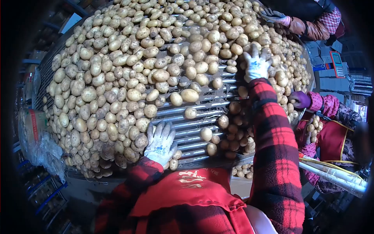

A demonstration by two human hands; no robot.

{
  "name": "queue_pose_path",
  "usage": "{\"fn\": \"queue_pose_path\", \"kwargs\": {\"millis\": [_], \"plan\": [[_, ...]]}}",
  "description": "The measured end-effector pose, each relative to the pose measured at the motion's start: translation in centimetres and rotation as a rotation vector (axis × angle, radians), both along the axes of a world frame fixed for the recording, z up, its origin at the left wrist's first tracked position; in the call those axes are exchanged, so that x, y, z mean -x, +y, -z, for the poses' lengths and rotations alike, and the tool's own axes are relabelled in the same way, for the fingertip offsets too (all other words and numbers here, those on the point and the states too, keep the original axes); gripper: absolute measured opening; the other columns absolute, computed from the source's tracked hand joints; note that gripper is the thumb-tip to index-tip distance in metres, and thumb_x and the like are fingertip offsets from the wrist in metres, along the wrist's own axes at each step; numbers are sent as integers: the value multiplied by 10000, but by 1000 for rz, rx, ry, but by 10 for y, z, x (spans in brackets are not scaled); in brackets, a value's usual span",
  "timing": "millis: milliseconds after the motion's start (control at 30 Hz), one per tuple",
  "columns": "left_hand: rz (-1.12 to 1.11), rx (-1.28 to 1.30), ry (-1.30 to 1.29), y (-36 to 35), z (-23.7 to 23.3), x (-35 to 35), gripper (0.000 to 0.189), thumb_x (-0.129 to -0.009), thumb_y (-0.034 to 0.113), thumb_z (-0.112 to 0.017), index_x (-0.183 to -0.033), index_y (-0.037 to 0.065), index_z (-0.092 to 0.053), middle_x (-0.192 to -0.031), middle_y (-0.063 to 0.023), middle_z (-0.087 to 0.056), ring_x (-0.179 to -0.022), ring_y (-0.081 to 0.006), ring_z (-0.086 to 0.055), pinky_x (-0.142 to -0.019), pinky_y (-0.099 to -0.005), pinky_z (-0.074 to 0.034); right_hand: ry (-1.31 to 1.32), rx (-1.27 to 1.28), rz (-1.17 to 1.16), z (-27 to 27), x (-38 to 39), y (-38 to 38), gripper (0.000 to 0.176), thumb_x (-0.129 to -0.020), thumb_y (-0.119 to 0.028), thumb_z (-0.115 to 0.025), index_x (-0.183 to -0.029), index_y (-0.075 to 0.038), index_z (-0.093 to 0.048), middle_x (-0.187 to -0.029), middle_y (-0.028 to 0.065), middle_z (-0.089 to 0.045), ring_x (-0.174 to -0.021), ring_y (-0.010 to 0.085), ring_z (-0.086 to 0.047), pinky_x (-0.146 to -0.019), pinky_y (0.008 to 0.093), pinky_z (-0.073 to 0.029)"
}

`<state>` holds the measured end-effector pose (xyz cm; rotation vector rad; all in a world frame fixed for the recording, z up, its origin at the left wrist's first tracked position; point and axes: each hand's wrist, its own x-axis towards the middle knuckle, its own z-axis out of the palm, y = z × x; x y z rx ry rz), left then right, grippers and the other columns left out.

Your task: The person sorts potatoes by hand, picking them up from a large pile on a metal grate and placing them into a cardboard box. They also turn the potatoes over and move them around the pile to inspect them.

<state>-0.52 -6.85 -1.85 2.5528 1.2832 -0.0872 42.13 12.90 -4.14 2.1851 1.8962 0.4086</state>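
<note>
Potatoes (pixel 89 94) lay heaped over the desk (pixel 186 134), thickest on the left & far sides, w/ some on the right too. Metal bars showed btwn them in the mid & near-mid part, where only a few spuds sat apart from each other.

Left hand (pixel 160 143), in a white & grey work glove, was at the near edge of the left heap, just beside the bare bars. Its grip was open, fingers spread & pointing to the far side, w/ potatoes right by it; can't tell what, if anything, was under the palm.

Right hand (pixel 257 65), same kind of glove, was farther out on the right, over potatoes there. Its grip was open too, fingers apart & slightly bent; underside hidden.

Shaded potatoes sat on the right near part, by the right sleeve (pixel 274 144). More lay lower, past the near edge, btwn the red apron (pixel 187 191) & that sleeve.

Far right, a co-worker's gloved hand (pixel 275 17) was at the heap's edge; a purple glove (pixel 300 100) of another person was nearer, also by the heap.
</note>
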Motion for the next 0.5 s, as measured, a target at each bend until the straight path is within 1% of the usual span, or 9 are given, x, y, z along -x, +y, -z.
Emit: {"fn": "queue_pose_path", "kwargs": {"millis": [67,133,200,267,300,367,400,467,500], "plan": [[0,3,13,2,-2,0,492,-887,333,-684,-1297,64,-637,-1480,-158,-520,-1438,-371,-410,-1227,-680,-223,62,50,34,14,-45,19,417,-1033,-276,-555,-1434,-375,-620,-1707,112,-313,-1596,437,-189,-1196,767,-186],[-14,0,19,5,-2,1,494,-886,337,-682,-1295,64,-640,-1485,-160,-518,-1445,-371,-405,-1229,-682,-220,58,-47,112,35,-82,28,581,-919,-178,-662,-1451,-404,-609,-1708,101,-330,-1572,446,-248,-1154,759,-271],[-34,12,13,0,-1,-2,496,-885,341,-681,-1294,64,-642,-1490,-162,-515,-1452,-370,-400,-1231,-684,-217,104,-77,229,-18,-31,19,606,-919,-198,-661,-1501,-344,-575,-1697,165,-331,-1560,452,-278,-1160,757,-255],[-41,27,1,1,-2,-2,497,-879,345,-686,-1294,75,-646,-1491,-160,-511,-1458,-372,-393,-1231,-687,-212,315,-146,-87,-47,26,-4,601,-845,-204,-700,-1438,-249,-609,-1540,187,-479,-1412,454,-437,-1103,680,-347],[-39,27,2,2,-3,-3,499,-878,347,-688,-1296,79,-645,-1490,-159,-511,-1458,-373,-392,-1231,-687,-211,370,-250,-356,-37,51,-16,555,-781,-192,-743,-1329,-191,-650,-1399,180,-573,-1324,428,-510,-1048,604,-414],[-39,32,17,2,-4,-4,510,-873,356,-699,-1305,90,-641,-1487,-154,-510,-1460,-372,-388,-1231,-686,-207,342,195,-540,-69,158,-42,579,-666,-197,-813,-1225,-149,-669,-1257,147,-650,-1240,374,-572,-1025,533,-476],[-37,33,31,1,-3,-4,515,-873,361,-701,-1308,92,-638,-1488,-153,-509,-1460,-372,-390,-1231,-686,-208,719,245,-825,-48,176,-66,459,-727,-198,-755,-1175,-129,-684,-1222,132,-650,-1156,354,-601,-1053,568,-465],[-38,32,64,1,-1,-5,526,-873,371,-706,-1315,95,-633,-1491,-152,-507,-1458,-373,-392,-1230,-686,-209,715,-243,-1117,18,223,-91,360,-760,-200,-711,-1112,-126,-704,-1177,112,-651,-1107,335,-618,-1077,620,-437],[-31,7,61,0,1,-3,517,-888,369,-695,-1325,102,-629,-1497,-151,-504,-1459,-369,-396,-1231,-683,-210,714,-144,-1002,22,229,-85,354,-768,-211,-701,-1111,-123,-703,-1194,113,-642,-1149,339,-602,-1085,636,-423]]}}
